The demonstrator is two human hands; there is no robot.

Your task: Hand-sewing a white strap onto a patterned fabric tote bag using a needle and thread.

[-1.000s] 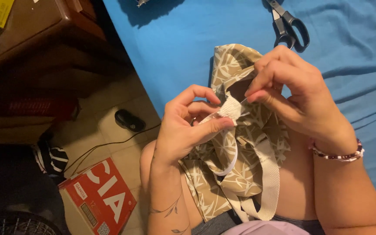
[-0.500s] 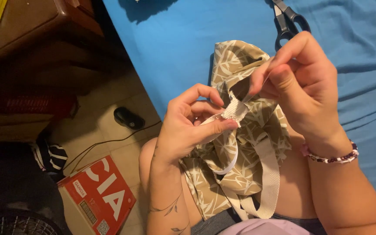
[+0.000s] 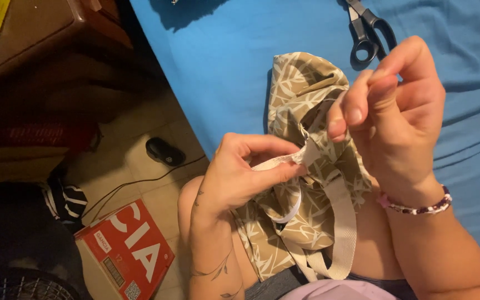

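Leaf-print fabric bag point(image 3: 312, 166) lies on the person's lap at frame centre, its contents hidden. Left hand point(image 3: 240, 178) pinches a cream strap point(image 3: 276, 162). Right hand point(image 3: 395, 116), at 2 o'clock, has fingertips pinched together. Black scissors point(image 3: 366, 33) lie on the blue bed point(image 3: 223, 55) at 12 o'clock.

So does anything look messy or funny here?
Nothing looks broken or spilled. The leaf-print bag is just bunched up on the lap, with the left hand pinching its cream strap. The scissors lie open on the blue sheet.
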